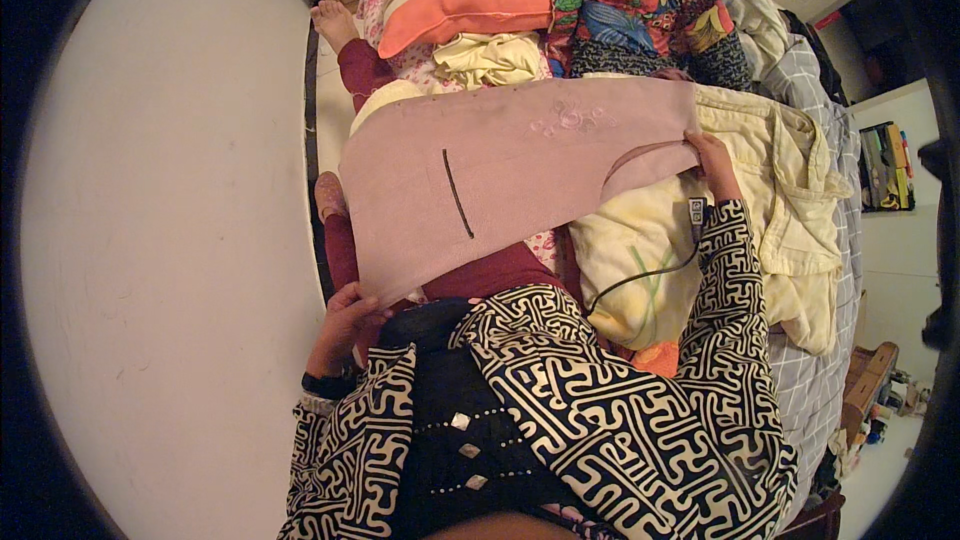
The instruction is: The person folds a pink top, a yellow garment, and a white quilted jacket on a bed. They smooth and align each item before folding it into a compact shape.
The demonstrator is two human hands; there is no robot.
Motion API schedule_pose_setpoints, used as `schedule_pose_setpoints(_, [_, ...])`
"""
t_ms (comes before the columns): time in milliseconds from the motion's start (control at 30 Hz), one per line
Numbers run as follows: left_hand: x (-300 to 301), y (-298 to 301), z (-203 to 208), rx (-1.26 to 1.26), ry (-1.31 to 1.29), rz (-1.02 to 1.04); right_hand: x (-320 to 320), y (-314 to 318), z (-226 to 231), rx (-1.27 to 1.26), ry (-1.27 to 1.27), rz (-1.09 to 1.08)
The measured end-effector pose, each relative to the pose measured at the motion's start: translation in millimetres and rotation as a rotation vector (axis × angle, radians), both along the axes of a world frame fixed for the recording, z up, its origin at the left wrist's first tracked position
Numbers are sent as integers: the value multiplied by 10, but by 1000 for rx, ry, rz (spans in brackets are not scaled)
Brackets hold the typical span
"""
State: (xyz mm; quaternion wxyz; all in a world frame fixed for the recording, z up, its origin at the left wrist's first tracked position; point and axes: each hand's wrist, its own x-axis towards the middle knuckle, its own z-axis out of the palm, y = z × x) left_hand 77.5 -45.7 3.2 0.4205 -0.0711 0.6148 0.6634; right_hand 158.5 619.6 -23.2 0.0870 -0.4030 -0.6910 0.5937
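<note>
Noted nearest the camera, lower centre: black-and-white patterned jacket (620,420). Located across mid-frame, above maroon trousers (505,272): mauve cloth panel (400,180) with pink embroidery (573,118) and dark line (456,193), slit or strip indeterminable. Pinched at lower-left corner by left hand (348,320); gripped at right edge, beside curved edge (630,157), by right hand (714,162). Judged light, soft, pliable, liable to sag or crease. Best held by opposite edges, clear of embroidery.

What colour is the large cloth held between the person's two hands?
The cloth is dusty mauve-pink, seen best in the head view.
</note>
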Motion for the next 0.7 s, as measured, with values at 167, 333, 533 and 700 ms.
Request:
schedule_pose_setpoints(167, [-35,-85,1,150,-39,96,43,-34,43,-85,63,35])
schedule_pose_setpoints(333, [-49,-24,15,121,-15,125,61,-70,-68,-177,114,9])
schedule_pose_setpoints(533, [-213,106,193,87,253,133,-31,-47,-75,-58,114,-11])
schedule_pose_setpoints(700, [-336,178,350,53,316,181,-146,-97,-57,-15,160,-48])
